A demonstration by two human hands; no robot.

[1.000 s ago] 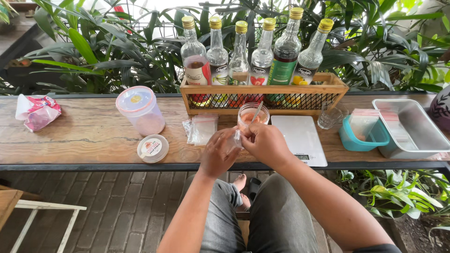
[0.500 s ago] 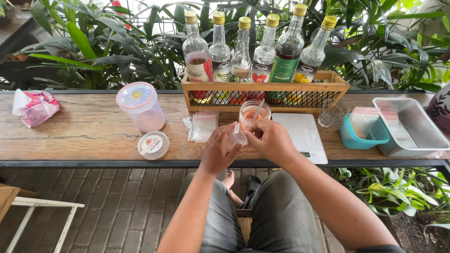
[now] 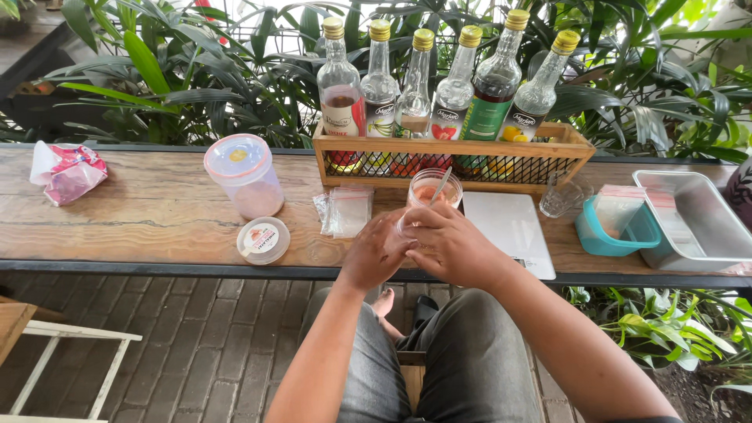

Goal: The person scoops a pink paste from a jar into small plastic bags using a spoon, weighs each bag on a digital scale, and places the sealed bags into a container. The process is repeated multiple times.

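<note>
Fingers (image 3: 419, 235) of left hand (image 3: 376, 254), right hand (image 3: 450, 247) pinching small clear bag (image 3: 406, 227) (crinkly plastic), round jar (image 3: 435, 188) behind

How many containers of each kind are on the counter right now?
Glass bottles in the wooden crate: 6
Round plastic tubs: 2, lidded tub and open tub
Clear glass: 1
Teal bin: 1
Metal tray: 1
Total: 11

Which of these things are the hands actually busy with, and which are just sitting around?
In use: left hand and right hand pinching a small clear bag; powder jar with spoon; stack of bags.

Lying about: lidded tub, loose lid, bottle crate, pink wrapper, metal tray.
</note>
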